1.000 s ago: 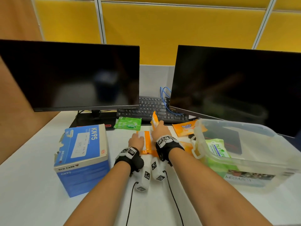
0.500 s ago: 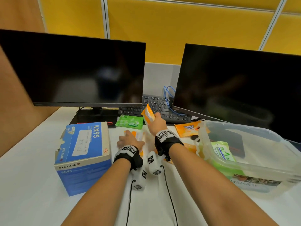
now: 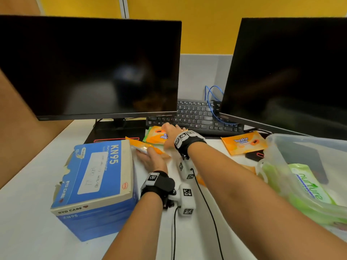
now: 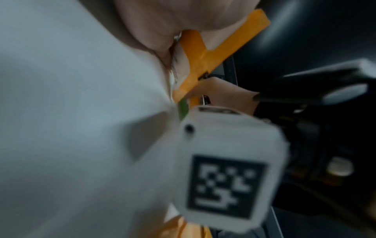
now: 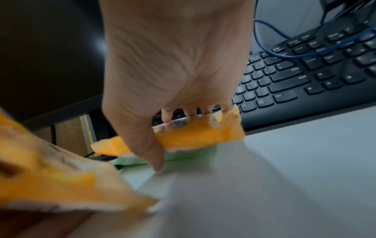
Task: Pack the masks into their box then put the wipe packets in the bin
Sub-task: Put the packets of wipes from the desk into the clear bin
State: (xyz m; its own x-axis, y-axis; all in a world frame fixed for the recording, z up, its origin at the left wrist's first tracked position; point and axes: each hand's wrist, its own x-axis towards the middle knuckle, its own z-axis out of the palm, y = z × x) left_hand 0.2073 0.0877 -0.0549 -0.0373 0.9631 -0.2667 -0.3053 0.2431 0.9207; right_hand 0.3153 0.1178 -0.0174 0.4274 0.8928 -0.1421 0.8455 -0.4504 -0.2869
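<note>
The blue KN95 mask box [image 3: 93, 175] stands at the left of the desk; no loose masks show. Just right of the box, my left hand [image 3: 149, 156] holds an orange wipe packet [image 3: 144, 147], seen up close against the palm as the orange packet [image 4: 213, 53]. Farther back, by the keyboard, my right hand [image 3: 170, 133] grips a second orange packet [image 3: 157, 135]. In the right wrist view the thumb and fingers of my right hand [image 5: 162, 112] close round this orange packet [image 5: 193, 138], which lies on a green packet [image 5: 183, 158].
A clear plastic bin [image 3: 281, 145] with a green "nurture" packet [image 3: 308, 186] inside stands at the right. A third orange packet [image 3: 244, 145] lies left of it. Two dark monitors [image 3: 90, 68] and a black keyboard [image 3: 197, 117] close off the back.
My right hand carried its orange packet forward and left onto the green packet. My left hand lifted an orange packet off the desk and moved it left toward the box.
</note>
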